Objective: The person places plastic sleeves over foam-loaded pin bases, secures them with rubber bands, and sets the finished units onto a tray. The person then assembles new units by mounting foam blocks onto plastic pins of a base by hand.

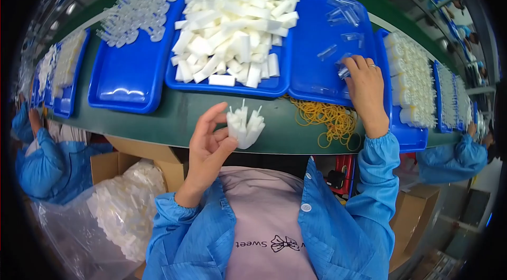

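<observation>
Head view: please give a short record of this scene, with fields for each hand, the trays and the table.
left hand: holds a bundle of small white plastic pieces above the table edge
right hand: reaches into a blue tray, fingertips on a small clear tube
middle tray: heaped with white blocks
left tray: clear pieces at its far end
table: green, with yellow rubber bands near the right wrist

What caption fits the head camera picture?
Left hand holds a bundle of white applicators; right hand reaches into a blue tray.
</observation>
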Demonstrator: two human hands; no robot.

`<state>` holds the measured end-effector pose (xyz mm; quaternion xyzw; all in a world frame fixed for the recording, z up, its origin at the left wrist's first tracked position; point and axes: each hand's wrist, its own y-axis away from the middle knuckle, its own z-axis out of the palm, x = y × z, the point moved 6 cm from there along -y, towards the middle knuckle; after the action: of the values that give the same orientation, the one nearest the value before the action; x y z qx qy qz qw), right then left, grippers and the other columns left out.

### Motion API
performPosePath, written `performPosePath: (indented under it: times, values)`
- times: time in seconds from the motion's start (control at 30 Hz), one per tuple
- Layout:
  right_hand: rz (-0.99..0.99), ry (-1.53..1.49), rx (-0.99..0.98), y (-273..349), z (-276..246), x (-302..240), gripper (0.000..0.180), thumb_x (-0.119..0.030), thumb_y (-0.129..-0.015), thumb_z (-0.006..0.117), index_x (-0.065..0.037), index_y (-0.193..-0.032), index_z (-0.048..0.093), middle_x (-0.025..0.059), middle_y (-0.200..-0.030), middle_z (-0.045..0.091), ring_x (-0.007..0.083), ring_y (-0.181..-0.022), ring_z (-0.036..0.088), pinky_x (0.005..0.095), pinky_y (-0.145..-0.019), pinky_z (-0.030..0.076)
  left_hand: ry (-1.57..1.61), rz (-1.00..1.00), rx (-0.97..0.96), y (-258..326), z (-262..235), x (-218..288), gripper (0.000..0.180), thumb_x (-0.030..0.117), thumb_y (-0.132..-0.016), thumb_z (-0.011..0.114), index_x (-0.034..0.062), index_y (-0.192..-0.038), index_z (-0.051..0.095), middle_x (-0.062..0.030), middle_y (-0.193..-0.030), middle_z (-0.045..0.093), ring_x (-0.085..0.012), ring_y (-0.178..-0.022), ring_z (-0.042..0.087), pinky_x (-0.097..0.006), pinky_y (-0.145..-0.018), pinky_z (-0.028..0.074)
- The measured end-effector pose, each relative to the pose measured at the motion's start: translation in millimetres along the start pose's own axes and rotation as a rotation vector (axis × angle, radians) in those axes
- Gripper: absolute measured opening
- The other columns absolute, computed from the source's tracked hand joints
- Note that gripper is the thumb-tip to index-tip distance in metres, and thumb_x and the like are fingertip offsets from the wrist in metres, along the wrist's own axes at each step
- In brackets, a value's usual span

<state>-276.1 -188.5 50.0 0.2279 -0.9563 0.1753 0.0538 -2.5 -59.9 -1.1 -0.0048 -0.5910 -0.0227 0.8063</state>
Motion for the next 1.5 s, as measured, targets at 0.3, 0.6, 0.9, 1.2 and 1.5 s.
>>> performPosePath:
  times: [0.3, 0.6, 0.9, 1.2, 1.5]
  values:
    - [-0.169, -0.019, -0.106, -3.2, 10.5, -25.9, 0.036, 0.002, -0.070, 0.055, -0.008, -0.103, 0.054, 0.0076, -0.083, 0.057, 0.0256, -0.082, 0.055, 0.0363, -0.071, 0.042, 0.154, -0.018, 0.095, -2.2, -14.9, 3.8, 0.055, 0.008, -0.090, 0.056, 0.0026, -0.138, 0.029, -0.0113, -0.123, 0.048, -0.0176, -0.107, 0.055, -0.029, -0.091, 0.043]
    - [0.214, -1.268, 0.022, -4.8, -48.5, -57.1, 0.033, 0.007, -0.079, 0.053, 0.000, -0.111, 0.052, 0.0119, -0.105, 0.060, 0.0199, -0.094, 0.062, 0.0311, -0.082, 0.049, 0.173, -0.014, -0.030, -1.1, -1.2, 6.1, 0.053, 0.003, -0.090, 0.054, 0.0027, -0.137, 0.030, -0.0137, -0.125, 0.045, -0.0211, -0.110, 0.054, -0.030, -0.089, 0.047]
    - [0.099, -1.703, 0.135, 0.4, -70.7, -109.0, 0.033, 0.006, -0.074, 0.066, 0.004, -0.106, 0.058, 0.0135, -0.102, 0.059, 0.0204, -0.091, 0.061, 0.0310, -0.082, 0.049, 0.086, 0.051, -0.083, 3.0, 13.2, 9.9, 0.049, 0.004, -0.089, 0.058, -0.0005, -0.132, 0.036, -0.0130, -0.123, 0.047, -0.0198, -0.109, 0.054, -0.030, -0.086, 0.049]
    - [0.077, -1.699, -0.009, 4.5, -67.4, -116.7, 0.032, 0.002, -0.078, 0.067, 0.003, -0.108, 0.057, 0.0122, -0.102, 0.059, 0.0209, -0.092, 0.063, 0.0304, -0.082, 0.049, 0.105, 0.099, -0.049, 5.0, 13.0, 11.3, 0.044, 0.000, -0.086, 0.061, -0.0010, -0.126, 0.042, -0.0133, -0.122, 0.046, -0.0204, -0.107, 0.056, -0.028, -0.080, 0.051]
    - [0.148, -1.737, -0.034, 9.1, -64.1, -114.0, 0.032, 0.000, -0.079, 0.067, 0.003, -0.109, 0.056, 0.0117, -0.101, 0.060, 0.0212, -0.093, 0.064, 0.0304, -0.082, 0.050, 0.001, 0.199, -0.029, 6.9, 10.8, 18.8, 0.028, -0.004, -0.082, 0.061, 0.0007, -0.109, 0.055, -0.0135, -0.121, 0.046, -0.0179, -0.099, 0.058, -0.026, -0.075, 0.052]
